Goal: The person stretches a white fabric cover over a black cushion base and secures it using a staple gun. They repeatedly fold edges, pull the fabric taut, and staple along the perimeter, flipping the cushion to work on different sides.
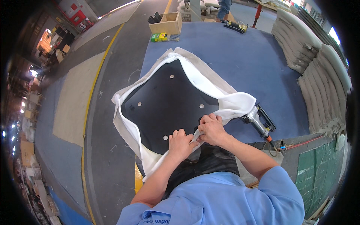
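Note:
A black seat panel (pixel 168 101) lies face down on the table, with several small round holes in it. White lining (pixel 198 80) and beige cover fabric (pixel 210 71) stand up loosely around its edges. At the near edge, my left hand (pixel 181 144) pinches the fabric edge. Just to its right, my right hand (pixel 212 129) grips the same edge, its fingers curled over the panel's rim. The fingertips almost meet, and part of the fold is hidden under them. Beside the cushion's right corner lies a silver staple gun (pixel 256 122) with a hose, touched by neither hand.
The blue-topped table (pixel 240 60) carries a wooden box (pixel 167 24), a green-and-yellow carton (pixel 159 37) and another staple gun (pixel 236 26) at its far side. Stacked beige cushions (pixel 324 90) line the right edge. Beyond the table, a person's legs (pixel 224 9) show.

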Demonstrator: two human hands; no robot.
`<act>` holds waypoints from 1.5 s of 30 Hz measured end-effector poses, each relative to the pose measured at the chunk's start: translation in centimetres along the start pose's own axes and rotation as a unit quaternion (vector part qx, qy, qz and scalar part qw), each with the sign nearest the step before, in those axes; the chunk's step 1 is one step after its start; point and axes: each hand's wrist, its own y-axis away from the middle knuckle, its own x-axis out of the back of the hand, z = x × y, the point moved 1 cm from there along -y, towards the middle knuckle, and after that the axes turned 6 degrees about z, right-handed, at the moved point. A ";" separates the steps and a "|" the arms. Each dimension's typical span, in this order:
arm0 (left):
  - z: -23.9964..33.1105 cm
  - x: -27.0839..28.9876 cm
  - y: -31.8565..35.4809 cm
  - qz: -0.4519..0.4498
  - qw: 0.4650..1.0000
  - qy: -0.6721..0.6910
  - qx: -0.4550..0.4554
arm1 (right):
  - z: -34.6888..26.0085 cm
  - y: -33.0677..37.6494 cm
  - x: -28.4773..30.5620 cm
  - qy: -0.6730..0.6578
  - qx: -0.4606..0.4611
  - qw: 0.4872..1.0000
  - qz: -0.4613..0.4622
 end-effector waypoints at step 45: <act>-1.0 -1.5 0.1 0.123 0.988 0.076 0.045 | 6.4 15.5 6.4 -0.315 -0.256 0.914 0.025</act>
